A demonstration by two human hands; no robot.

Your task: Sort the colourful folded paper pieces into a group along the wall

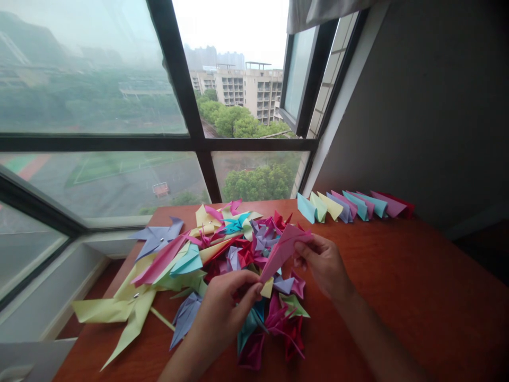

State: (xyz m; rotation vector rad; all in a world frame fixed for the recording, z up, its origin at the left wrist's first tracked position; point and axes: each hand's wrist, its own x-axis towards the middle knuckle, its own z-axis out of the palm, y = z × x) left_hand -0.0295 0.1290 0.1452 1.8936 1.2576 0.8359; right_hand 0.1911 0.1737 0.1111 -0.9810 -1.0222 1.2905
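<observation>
hands [234, 297] pinching pink paper [283, 250], pinwheels [121, 311] nearby

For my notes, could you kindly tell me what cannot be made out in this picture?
Head view: far face of the pink folded paper, hidden by its near face.
Head view: some fingers of the left hand, hidden by the hand itself.
Head view: lower pieces of the paper heap, hidden by those above.
Head view: near edge of the table, cut off by the bottom edge.
</observation>
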